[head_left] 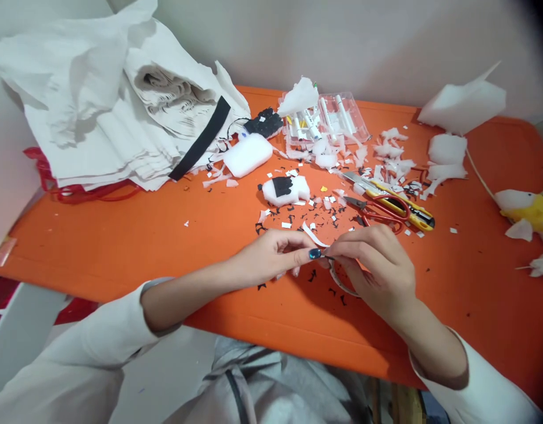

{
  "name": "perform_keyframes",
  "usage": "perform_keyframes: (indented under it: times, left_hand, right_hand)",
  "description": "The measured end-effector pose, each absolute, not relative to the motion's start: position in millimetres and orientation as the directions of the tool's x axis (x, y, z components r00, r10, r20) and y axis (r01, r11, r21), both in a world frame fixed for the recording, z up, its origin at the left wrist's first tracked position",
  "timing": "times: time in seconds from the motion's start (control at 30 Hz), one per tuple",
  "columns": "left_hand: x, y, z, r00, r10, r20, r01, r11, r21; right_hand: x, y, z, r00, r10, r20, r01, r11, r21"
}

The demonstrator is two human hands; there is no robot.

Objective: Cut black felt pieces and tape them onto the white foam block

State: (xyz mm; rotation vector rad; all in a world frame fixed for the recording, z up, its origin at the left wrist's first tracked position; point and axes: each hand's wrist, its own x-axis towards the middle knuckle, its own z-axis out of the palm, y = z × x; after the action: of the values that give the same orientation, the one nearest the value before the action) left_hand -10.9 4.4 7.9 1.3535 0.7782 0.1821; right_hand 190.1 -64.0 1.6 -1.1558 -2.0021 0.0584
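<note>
My left hand (287, 254) and my right hand (377, 268) meet above the front middle of the table, fingertips pinched together. Between them is a narrow white strip (314, 235), one end curving up past the fingers. A looped part of what looks like the same strip hangs under my right hand; whether it is one piece is hidden by the fingers. Just beyond lies a small white foam figure (300, 189) with a black patch (282, 186). Red-handled scissors (381, 211) and a yellow box cutter (404, 203) rest beyond my right hand.
White sheets (90, 118) with a black strip (201, 138) pile up at the left. A white foam block (248, 155) and a clear marker case (342, 115) are at the back. Scraps litter the orange table (143, 235). A yellow-and-white figure (530, 209) stands right.
</note>
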Motion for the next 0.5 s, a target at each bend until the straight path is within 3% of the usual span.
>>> perform_keyframes:
  times: [0.2,0.37,0.5]
  left_hand:
    - [-8.5,3.0,9.2,0.792,0.474,-0.385,0.169,0.437,0.884]
    - [-7.9,3.9,10.5,0.780,0.492,-0.385,0.117,0.490,0.864]
    - [-6.7,5.6,9.0,0.703,0.632,-0.326,0.095,0.371,0.924]
  right_hand:
    - [198.4,-69.6,-1.7,-0.374,0.656,0.655,0.734,0.642,-0.223]
    - [197.5,-68.3,-1.3,-0.354,0.655,0.667,0.748,0.627,-0.219]
    - [192.3,-65.5,-0.8,-0.334,0.719,0.609,0.753,0.592,-0.286]
